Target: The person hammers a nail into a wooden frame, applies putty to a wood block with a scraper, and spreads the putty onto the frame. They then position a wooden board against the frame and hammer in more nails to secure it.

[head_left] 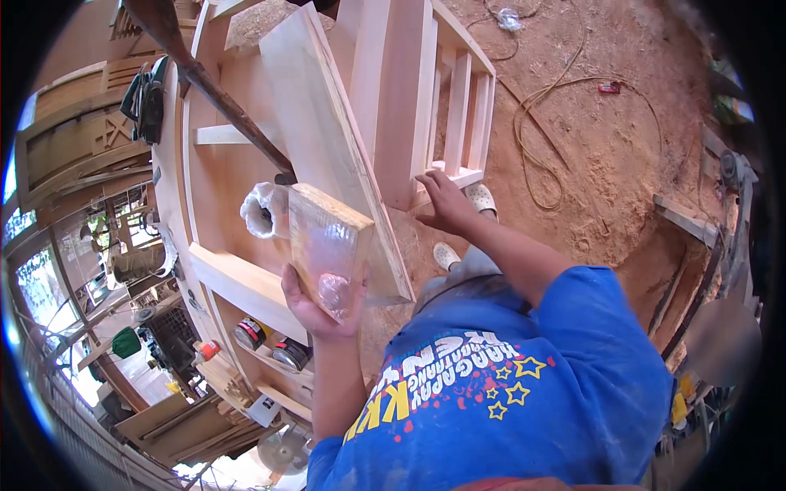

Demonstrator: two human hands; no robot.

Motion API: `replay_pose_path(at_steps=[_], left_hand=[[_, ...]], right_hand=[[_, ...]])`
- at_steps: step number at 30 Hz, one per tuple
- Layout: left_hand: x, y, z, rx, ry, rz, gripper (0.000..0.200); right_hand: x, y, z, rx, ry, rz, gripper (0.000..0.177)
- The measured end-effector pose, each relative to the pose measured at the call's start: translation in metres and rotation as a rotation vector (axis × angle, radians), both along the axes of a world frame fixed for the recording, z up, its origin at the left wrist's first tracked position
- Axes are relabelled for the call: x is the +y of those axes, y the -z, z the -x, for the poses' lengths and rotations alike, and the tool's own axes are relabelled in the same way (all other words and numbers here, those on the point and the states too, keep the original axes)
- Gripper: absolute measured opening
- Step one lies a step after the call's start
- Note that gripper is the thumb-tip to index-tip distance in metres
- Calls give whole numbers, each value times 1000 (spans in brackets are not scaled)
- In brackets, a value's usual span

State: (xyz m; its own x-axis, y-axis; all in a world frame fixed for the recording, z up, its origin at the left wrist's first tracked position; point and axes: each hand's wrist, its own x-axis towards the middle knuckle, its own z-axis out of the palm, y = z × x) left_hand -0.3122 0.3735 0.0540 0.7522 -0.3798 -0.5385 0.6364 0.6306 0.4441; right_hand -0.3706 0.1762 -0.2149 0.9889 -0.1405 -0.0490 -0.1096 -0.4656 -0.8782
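Note:
My left hand [321, 317] is closed on a short wooden block [340, 209] with clear plastic [264, 210] over its face and bunched at one end. Something pinkish shows through the plastic near my fingers; I cannot make it out. The block is in front of a wide wooden board [327, 106] that leans at a slant. To the right, my right hand [446, 200] reaches to the lower end of a pale wooden frame [463, 114] with slats. Its fingers are spread, with the tips at the frame's edge.
A long dark wooden pole [221, 98] crosses the wooden cabinet [225, 184] on the left. Paint cans [291, 352] stand inside it, and a green power tool [146, 102] lies at its far side. A yellowish cord [532, 114] loops over the dusty ground at right.

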Motion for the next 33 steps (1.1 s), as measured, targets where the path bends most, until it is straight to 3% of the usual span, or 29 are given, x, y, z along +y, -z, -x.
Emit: replay_pose_path(at_steps=[4,5,8,11,14,15,20,22,25,29,33], left_hand=[[13,5,3,17,-4,75,62],[11,4,3,24,-10,75,62],[-3,-6,5,-1,-31,-105,56],[-4,-3,5,47,-91,-136,56],[4,0,3,63,-109,-168,57],[2,-1,2,80,-123,-189,58],[1,1,4,118,-190,-226,60],[2,3,5,122,-199,-250,62],[1,3,6,131,-209,-287,64],[-12,-3,3,204,-310,-251,66],[-7,0,5,173,-278,-252,67]], right_hand=[[-43,-18,30,109,-218,-67,100],[-52,-14,36,152,-261,21,104],[-56,-15,25,247,-226,64,104],[-35,-5,-7,200,-259,11,107],[-67,-3,-19,219,-263,7,108],[-91,-8,-24,176,-215,-32,108],[-197,-10,-95,216,-41,300,114],[-206,-12,-127,251,-62,297,118],[-189,12,-150,185,17,59,111],[-202,11,-152,263,-47,92,111],[-249,10,-191,229,102,143,112]])
